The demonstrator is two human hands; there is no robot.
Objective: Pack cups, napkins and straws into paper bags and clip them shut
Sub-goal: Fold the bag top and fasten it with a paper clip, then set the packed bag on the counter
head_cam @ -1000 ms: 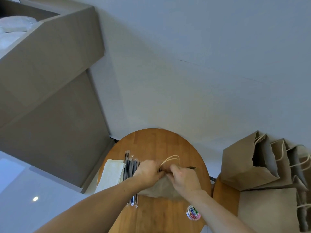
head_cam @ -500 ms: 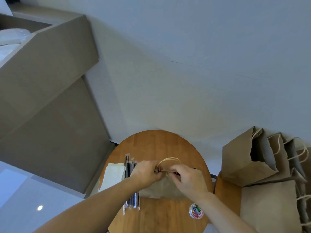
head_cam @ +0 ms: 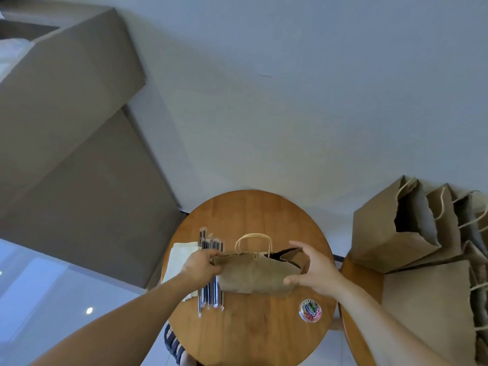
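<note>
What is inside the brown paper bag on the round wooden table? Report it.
Only a dark gap shows at the open right corner of the brown paper bag. Its paper walls hide whatever is inside.

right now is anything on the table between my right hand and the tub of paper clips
Nothing visible. The right hand grips the right end of the bag, and the tub of paper clips sits just nearer you on the table. The straws and napkins lie over by the left hand.
</note>
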